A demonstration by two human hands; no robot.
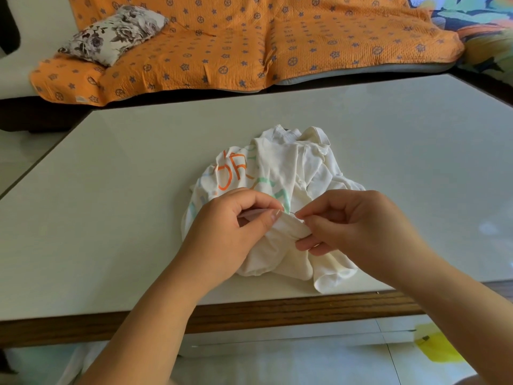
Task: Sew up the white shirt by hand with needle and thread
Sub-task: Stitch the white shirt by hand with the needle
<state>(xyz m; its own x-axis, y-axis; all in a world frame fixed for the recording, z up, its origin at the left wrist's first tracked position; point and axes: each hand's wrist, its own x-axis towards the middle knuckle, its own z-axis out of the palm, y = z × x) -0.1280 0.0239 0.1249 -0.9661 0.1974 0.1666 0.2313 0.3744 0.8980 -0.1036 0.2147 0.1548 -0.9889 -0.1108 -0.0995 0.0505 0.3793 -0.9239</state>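
Pinching shirt (291, 168) with left hand (222, 234), needle (291, 214) with right hand (358, 226), I risk pricking myself if the shirt slips.

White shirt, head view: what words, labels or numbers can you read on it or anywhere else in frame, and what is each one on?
"OR": large orange print on the white shirt; creases hide any further letters.
Green print below it on the shirt: folded and creased, unreadable.
Pale blue print at the shirt's left edge: too faint to read.
Small tag on the orange sofa cover: too small to read.
Nothing else shows text.
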